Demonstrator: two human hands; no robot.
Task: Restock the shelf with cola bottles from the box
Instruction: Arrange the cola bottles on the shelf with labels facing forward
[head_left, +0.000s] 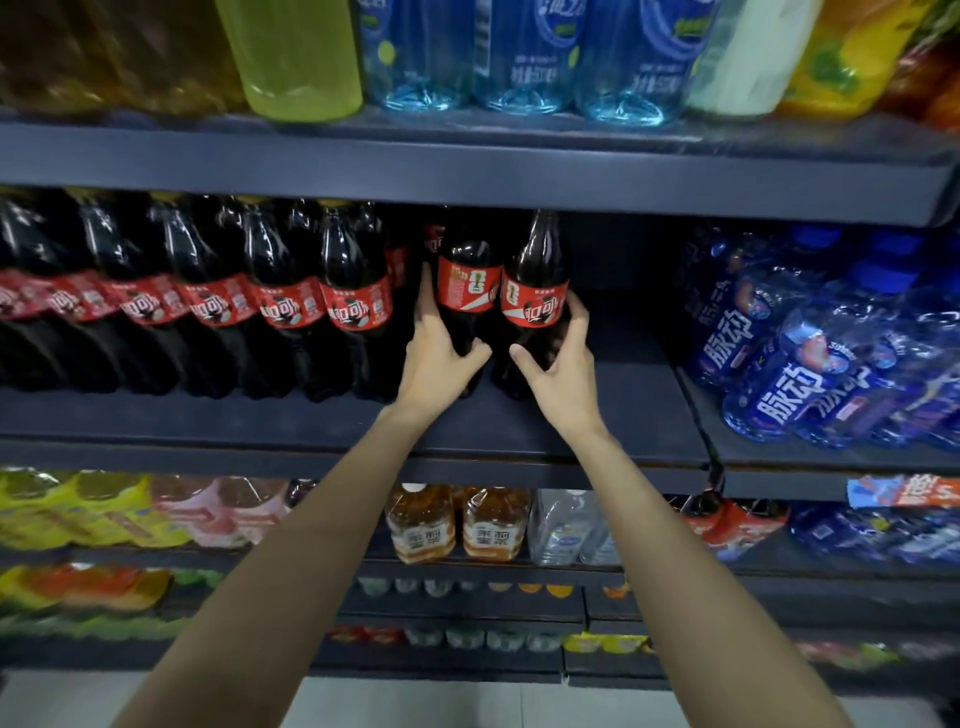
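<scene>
1. Dark shelf (597, 415), middle tier: the landmark for all positions below.
2. Left hand (441, 348): fingers and thumb curled round the lower body of the left cola bottle (467, 291), which stands upright on the shelf.
3. Right hand (558, 358): fingers and thumb wrapped round the right cola bottle (535, 296), upright on the shelf and touching its neighbour.
4. Row of cola bottles (208, 306): ranged along the shelf to the left of the held pair.
5. Blue drink packs (831, 343): on the shelf section to the right, well apart.
6. Tea bottles (457, 525): on the tier beneath the shelf.
</scene>
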